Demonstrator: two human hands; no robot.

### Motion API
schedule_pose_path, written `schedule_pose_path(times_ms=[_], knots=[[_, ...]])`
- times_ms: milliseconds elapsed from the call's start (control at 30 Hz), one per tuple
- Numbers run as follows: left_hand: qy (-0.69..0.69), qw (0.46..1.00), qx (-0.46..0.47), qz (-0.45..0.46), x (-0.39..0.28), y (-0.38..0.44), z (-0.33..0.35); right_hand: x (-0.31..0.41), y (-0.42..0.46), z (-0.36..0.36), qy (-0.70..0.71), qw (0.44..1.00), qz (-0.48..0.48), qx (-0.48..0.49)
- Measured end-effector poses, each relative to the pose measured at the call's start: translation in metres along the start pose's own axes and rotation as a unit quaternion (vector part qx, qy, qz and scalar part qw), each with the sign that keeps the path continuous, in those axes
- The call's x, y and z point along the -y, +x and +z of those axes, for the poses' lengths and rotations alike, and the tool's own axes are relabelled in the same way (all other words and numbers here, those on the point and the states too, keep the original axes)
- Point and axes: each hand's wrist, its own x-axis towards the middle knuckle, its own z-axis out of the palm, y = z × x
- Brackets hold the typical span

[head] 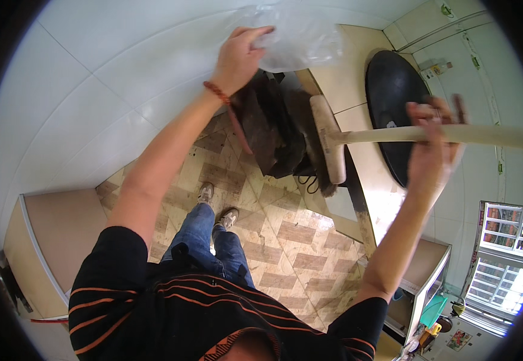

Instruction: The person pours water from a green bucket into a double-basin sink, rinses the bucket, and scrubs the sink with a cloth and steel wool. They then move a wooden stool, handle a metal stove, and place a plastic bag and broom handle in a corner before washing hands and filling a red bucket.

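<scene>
My left hand (243, 54), with a red bead bracelet at the wrist, grips the edge of a clear plastic bag (302, 40) near the tiled wall. My right hand (435, 131) is blurred and holds the pale handle (383, 134) of a broom. The broom's head (329, 140), with dark bristles on its left side, points toward the left. Beneath the bag and left of the broom are dark, dirty items (275, 122) whose kind I cannot tell.
A large black round lid or pan (394, 113) leans over the tiled counter (356, 85). Cabinets stand at lower left (63, 225) and lower right (424, 266). A barred window (505, 261) is at right. My feet stand on the patterned floor (297, 232).
</scene>
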Motion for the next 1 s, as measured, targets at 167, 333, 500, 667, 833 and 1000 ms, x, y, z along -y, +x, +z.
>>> schedule_pose_path(times_ms=[167,333,500,667,833,1000], knots=[[0.036,0.994,0.028,-0.097,0.024,-0.009,-0.016,-0.072,-0.026,0.024,0.008,0.998,0.060,0.007],[0.049,0.991,0.024,-0.120,0.056,-0.021,-0.036,-0.091,-0.016,0.061,0.038,0.991,0.120,-0.034],[0.055,0.973,0.044,-0.218,0.091,-0.055,-0.058,-0.081,0.009,0.088,0.062,0.987,0.146,-0.039],[0.074,0.962,0.068,-0.253,0.116,-0.075,-0.070,-0.095,0.019,0.099,0.052,0.991,0.109,-0.049],[0.032,0.976,0.055,-0.208,0.118,-0.060,-0.063,-0.143,0.027,0.107,0.055,0.991,0.124,-0.004],[0.019,0.982,0.044,-0.185,0.104,-0.035,-0.056,-0.123,0.017,0.105,0.048,0.996,0.065,0.024]])
